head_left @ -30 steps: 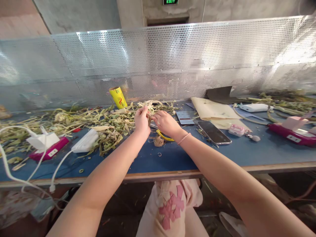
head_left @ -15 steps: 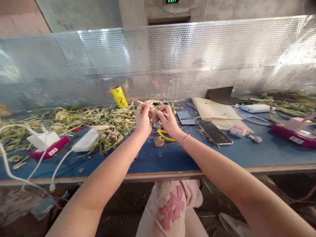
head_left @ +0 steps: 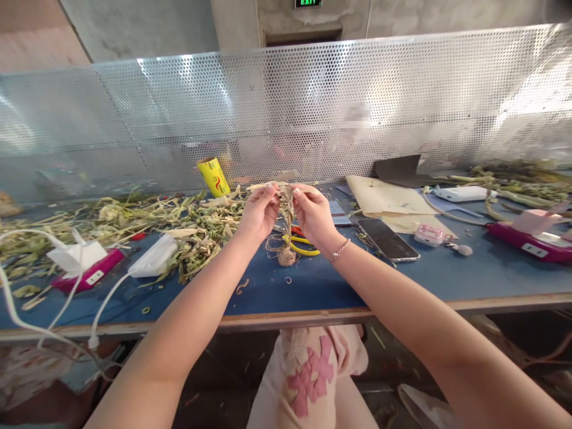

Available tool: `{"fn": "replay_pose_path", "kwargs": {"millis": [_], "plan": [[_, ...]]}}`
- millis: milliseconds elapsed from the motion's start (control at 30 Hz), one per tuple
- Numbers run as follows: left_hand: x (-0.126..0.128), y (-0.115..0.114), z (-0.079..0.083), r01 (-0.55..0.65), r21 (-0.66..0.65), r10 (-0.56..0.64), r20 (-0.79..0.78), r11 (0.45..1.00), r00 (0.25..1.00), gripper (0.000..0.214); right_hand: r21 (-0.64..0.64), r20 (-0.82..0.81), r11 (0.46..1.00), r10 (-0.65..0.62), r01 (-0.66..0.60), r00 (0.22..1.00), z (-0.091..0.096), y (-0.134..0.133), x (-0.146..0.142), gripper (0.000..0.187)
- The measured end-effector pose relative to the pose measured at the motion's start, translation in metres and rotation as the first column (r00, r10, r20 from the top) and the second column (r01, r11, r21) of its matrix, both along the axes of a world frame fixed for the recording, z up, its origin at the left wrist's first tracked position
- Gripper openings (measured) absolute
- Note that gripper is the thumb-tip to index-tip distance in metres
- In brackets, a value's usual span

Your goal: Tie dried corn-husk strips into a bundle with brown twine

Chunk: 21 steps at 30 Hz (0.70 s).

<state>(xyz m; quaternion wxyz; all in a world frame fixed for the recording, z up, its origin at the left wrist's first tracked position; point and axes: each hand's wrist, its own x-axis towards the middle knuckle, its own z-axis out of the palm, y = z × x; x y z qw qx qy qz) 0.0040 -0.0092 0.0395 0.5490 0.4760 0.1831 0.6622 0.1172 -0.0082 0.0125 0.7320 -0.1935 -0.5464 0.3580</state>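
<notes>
Blue worktop [head_left: 322, 292], backed by a perforated metal screen [head_left: 250, 113]. Centre of frame: one dried plant strand [head_left: 290, 217], twisted, hanging between left hand [head_left: 260, 210] and right hand [head_left: 315, 213], both pinched narrow at its upper end. Just below: fibre ball [head_left: 286, 257]; yellow-handled tool [head_left: 305, 252] beside it. Centre left: dried leaves [head_left: 201, 221]. Centre right: phone [head_left: 388, 239]. Step in hand, as judged: working the strand's top; next move calls for light, steady fingertip tension.
</notes>
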Motion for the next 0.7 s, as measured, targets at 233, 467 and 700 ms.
{"fn": "replay_pose_path", "kwargs": {"millis": [233, 467, 700], "plan": [[0.003, -0.003, 0.001, 0.022, 0.001, -0.022, -0.036, 1.000, 0.999, 0.012, -0.082, -0.034, 0.984, 0.157, -0.160, 0.987, 0.001, 0.003, 0.011, 0.028], [0.003, -0.005, 0.001, 0.034, 0.023, -0.035, 0.008, 0.999, 0.999, 0.011, -0.002, -0.007, 0.977, 0.214, -0.214, 0.977, 0.005, -0.004, 0.005, 0.029], [0.003, -0.004, 0.001, 0.072, -0.006, -0.071, 0.039, 0.997, 0.997, 0.015, 0.014, 0.006, 0.987, 0.158, -0.158, 0.987, 0.007, -0.009, 0.001, 0.029]]}}
